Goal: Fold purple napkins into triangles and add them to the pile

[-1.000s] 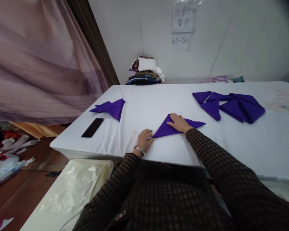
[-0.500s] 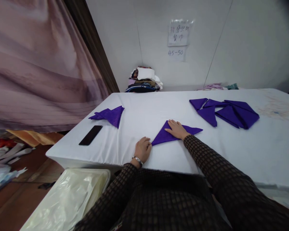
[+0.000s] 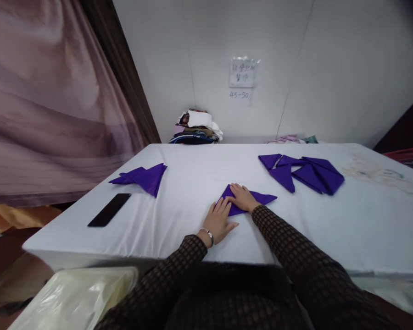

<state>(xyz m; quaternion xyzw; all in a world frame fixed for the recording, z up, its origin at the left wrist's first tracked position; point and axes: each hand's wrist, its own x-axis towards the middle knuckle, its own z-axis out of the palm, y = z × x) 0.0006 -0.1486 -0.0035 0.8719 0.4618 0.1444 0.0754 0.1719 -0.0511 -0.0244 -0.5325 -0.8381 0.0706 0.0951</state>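
A purple cloth napkin (image 3: pixel 264 198), folded into a triangle, lies on the white tablecloth in front of me. My right hand (image 3: pixel 242 197) rests flat on its middle, fingers stretched out. My left hand (image 3: pixel 219 222), with a bracelet at the wrist, lies over its left corner, fingers spread and the fingertips close to my right hand. Both hands cover part of the cloth, so its left corner is hidden.
More folded purple napkins (image 3: pixel 316 174) lie at the back right, and another bunched purple cloth (image 3: pixel 150 178) at the left. Near it is a black phone (image 3: pixel 109 210). Stacked clothes (image 3: pixel 196 128) stand behind the table's far edge. A plastic-covered bin (image 3: pixel 79 293) is below the table's front.
My left hand has gone from pinching the napkin's left corner to lying spread on the cloth beside my right hand. My right hand stays on the napkin. The camera view has shifted.
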